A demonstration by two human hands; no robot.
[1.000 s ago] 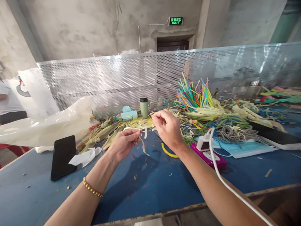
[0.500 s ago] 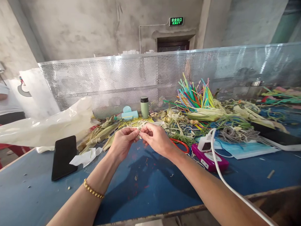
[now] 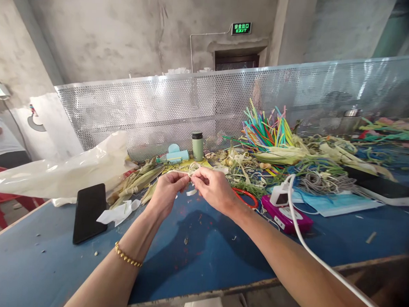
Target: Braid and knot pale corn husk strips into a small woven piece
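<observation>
Both hands meet above the middle of the blue table point(image 3: 173, 269), fingertips nearly touching. My left hand point(image 3: 168, 190) pinches a thin pale strand point(image 3: 194, 167), which looks like a strip of corn husk or cord. My right hand point(image 3: 212, 187) is closed on the same strand from the other side, thumb against forefinger. A small loop of it rises over the fingertips, and a short pale end hangs below them. The exact crossing of the strand is hidden by the fingers. Behind the hands lies a tangle of dried husk strips point(image 3: 239, 163).
A black phone point(image 3: 90, 214) and crumpled white paper point(image 3: 119, 212) lie left, near bundled husks point(image 3: 138, 182) and a plastic sheet point(image 3: 66, 173). A green bottle point(image 3: 197, 146) stands behind. Right are colourful stems point(image 3: 267, 129), a purple power box point(image 3: 288, 214), its white cable point(image 3: 318, 258) and a blue mask point(image 3: 340, 204).
The pale loop now stands up more clearly above the fingertips, and a pale end shows below them. Both hands stay almost in place, still pinched together. The view has shifted slightly.
</observation>
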